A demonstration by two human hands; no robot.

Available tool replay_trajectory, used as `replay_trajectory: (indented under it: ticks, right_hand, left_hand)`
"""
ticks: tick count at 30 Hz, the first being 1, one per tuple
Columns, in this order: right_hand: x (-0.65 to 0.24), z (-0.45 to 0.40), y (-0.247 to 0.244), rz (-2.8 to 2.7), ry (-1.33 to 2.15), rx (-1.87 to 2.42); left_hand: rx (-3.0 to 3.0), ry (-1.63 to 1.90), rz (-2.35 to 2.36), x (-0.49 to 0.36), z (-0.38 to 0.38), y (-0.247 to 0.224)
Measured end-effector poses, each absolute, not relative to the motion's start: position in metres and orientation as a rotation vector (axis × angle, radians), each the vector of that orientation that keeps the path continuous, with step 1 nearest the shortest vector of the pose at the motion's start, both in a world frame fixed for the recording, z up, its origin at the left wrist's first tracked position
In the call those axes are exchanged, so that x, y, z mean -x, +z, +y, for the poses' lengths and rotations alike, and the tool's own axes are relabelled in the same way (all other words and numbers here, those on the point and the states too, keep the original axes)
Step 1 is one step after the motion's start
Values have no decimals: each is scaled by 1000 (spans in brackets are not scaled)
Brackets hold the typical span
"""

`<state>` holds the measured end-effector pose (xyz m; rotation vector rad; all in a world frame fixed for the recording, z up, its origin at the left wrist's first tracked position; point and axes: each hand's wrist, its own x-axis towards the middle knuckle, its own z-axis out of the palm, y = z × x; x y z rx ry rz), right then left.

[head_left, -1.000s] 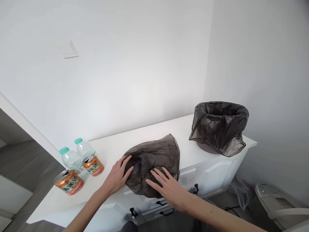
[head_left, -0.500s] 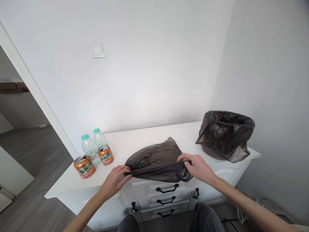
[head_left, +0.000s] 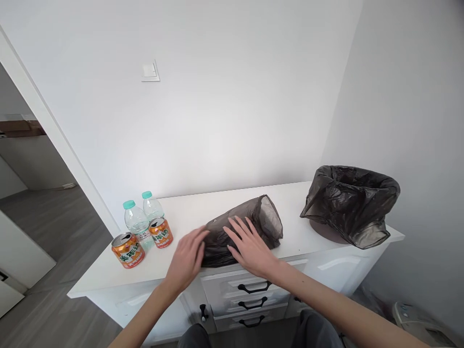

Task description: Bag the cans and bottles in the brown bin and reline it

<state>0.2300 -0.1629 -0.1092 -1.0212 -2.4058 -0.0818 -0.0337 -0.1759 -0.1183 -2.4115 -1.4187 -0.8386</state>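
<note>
Bag [head_left: 217, 250] seemingly part-folded, 1 end flared, right hand [head_left: 255, 253] fingers spread on it, left hand [head_left: 185, 257] fingers half-curled, grip unclear.

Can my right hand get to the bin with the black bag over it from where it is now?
Probably yes: the right hand lies on the loose bag, and only bare cabinet top separates that from the bin.

Both bare forearms reach forward from the lower edge of the view, the left hand [head_left: 186, 256] bent inward with its fingers curled, the right hand [head_left: 250, 247] palm down with its fingers spread and pointing toward the left one, the two apart.
</note>
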Motion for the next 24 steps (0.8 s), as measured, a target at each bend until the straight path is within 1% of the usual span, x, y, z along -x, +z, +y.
replay_trajectory:
  ticks: [3, 5, 7, 9, 14, 19, 22, 24]
  right_hand:
    - [-223, -124, -135, -2444, 115, 1233]
    - [-228, -100, -149, -2410, 282, 1419]
    - [-241, -78, -162, -2378, 375, 1555]
    - [-258, -59, -173, -2376, 391, 1605]
    - [-291, -30, -194, -2361, 343, 1547]
    - [-293, -26, -201, -2317, 286, 1508]
    - [-291, -26, -200, -2326, 291, 1512]
    - [-291, -27, -197, -2329, 314, 1516]
  left_hand:
    - [2624, -469, -1201, 37, -171, -128]
    - [2660, -389, -1237, 46, -164, -138]
    - [2673, -379, -1314, 55, -158, -146]
    - [2688, -355, -1371, 61, -154, -150]
    - [2706, -352, -1400, 59, -152, -148]
    - [2660, -448, -1423, 56, -155, -148]
    - [2549, -532, -1464, 56, -164, -149]
    - [2532, -524, -1434, 57, -175, -148]
